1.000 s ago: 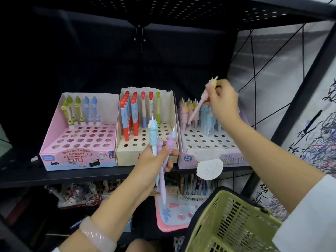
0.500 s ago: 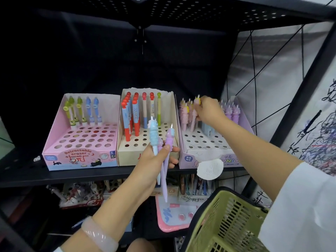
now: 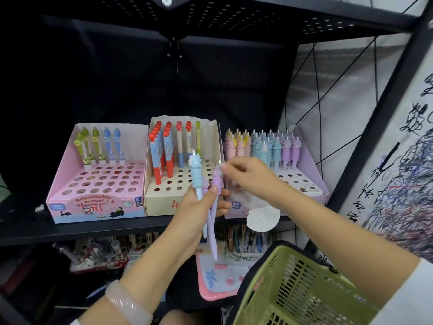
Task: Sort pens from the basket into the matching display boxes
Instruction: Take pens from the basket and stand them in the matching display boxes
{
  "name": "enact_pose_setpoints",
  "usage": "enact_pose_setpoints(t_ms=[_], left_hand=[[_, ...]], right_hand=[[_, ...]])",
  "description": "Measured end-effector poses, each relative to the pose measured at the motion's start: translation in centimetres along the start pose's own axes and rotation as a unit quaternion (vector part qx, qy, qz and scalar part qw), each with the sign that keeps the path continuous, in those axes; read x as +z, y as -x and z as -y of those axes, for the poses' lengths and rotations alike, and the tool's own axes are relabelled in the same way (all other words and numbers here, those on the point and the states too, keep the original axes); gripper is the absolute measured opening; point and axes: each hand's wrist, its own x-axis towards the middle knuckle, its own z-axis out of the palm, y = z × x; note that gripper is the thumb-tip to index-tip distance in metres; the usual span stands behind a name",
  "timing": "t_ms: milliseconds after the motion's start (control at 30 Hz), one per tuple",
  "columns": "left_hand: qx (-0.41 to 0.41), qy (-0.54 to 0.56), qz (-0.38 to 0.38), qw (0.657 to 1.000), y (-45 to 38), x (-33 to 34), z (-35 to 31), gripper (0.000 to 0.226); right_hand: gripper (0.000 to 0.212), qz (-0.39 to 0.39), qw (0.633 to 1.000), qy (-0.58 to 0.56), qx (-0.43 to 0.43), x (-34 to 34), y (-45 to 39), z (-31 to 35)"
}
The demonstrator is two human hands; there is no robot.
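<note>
1. Gripping a small bunch of pens, the left hand (image 3: pixel 195 212) is curled around their barrels in front of the shelf (image 3: pixel 93 228); a blue pen (image 3: pixel 196 174) and a purple pen (image 3: pixel 216 184) stand out of it.
2. The right hand (image 3: pixel 248 174) pinches the top of the purple pen with its fingertips.
3. Three boxes stand side by side on the shelf: a pink box (image 3: pixel 70 184) on the left, a cream box (image 3: pixel 210 141) in the middle, a lilac box (image 3: pixel 307 165) on the right.
4. Pastel pens (image 3: pixel 262 146) fill the lilac box's back rows.
5. A green basket (image 3: pixel 293 289) hangs from the right forearm, below the shelf.
</note>
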Motion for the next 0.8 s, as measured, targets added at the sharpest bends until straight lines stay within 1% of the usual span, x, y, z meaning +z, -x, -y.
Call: enact_pose_setpoints(t_ms=[33, 100, 200, 267, 300, 333, 400, 467, 500, 567, 600, 667, 800], left_hand=[[0.001, -0.004, 0.001, 1.0, 0.0, 0.3, 0.1, 0.01], [-0.003, 0.001, 0.011, 1.0, -0.1, 0.9, 0.2, 0.01], [-0.037, 0.029, 0.053, 0.997, 0.0, 1.5, 0.1, 0.014], [-0.054, 0.014, 0.065, 0.996, 0.1, 1.9, 0.1, 0.015], [-0.056, -0.006, 0.067, 0.996, 0.0, 2.1, 0.2, 0.014], [-0.057, -0.023, 0.069, 0.996, -0.1, 2.3, 0.2, 0.013], [-0.06, -0.032, 0.072, 0.995, -0.3, 2.8, 0.2, 0.013], [-0.062, -0.023, 0.073, 0.995, -0.6, 3.3, 0.2, 0.014], [-0.061, -0.016, 0.072, 0.995, -0.7, 3.5, 0.2, 0.015], [-0.062, -0.004, 0.066, 0.996, -0.9, 3.8, 0.3, 0.014], [-0.065, -0.004, 0.059, 0.996, -1.0, 4.0, 0.4, 0.014], [-0.071, -0.013, 0.044, 0.996, -1.1, 4.1, 0.5, 0.014], [-0.072, -0.042, 0.042, 0.996, -1.0, 4.0, 0.7, 0.013]], right_hand=[[0.02, 0.019, 0.999, -0.044, 0.002, 0.2, 0.6, 0.1], [0.013, 0.01, 0.994, -0.107, 0.005, 0.2, 1.1, -0.3], [0.014, -0.086, 0.984, -0.157, 0.008, -1.4, 0.7, -1.0], [0.017, -0.169, 0.959, -0.226, 0.02, -3.4, 0.0, -1.6], [0.018, -0.21, 0.949, -0.234, 0.026, -4.6, -0.3, -2.0], [0.018, -0.247, 0.944, -0.216, 0.032, -5.8, -0.6, -2.6], [0.013, -0.296, 0.941, -0.159, 0.032, -7.9, -1.1, -4.0], [0.01, -0.318, 0.943, -0.093, 0.024, -9.4, -1.4, -5.5], [0.01, -0.325, 0.944, -0.039, 0.025, -9.9, -1.6, -6.2], [0.014, -0.328, 0.941, 0.065, 0.042, -10.5, -1.9, -7.4], [0.019, -0.322, 0.94, 0.096, 0.054, -10.6, -2.0, -7.9], [0.027, -0.303, 0.943, 0.119, 0.071, -10.6, -2.3, -8.5], [0.028, -0.295, 0.938, 0.17, 0.06, -10.7, -2.7, -8.6]])
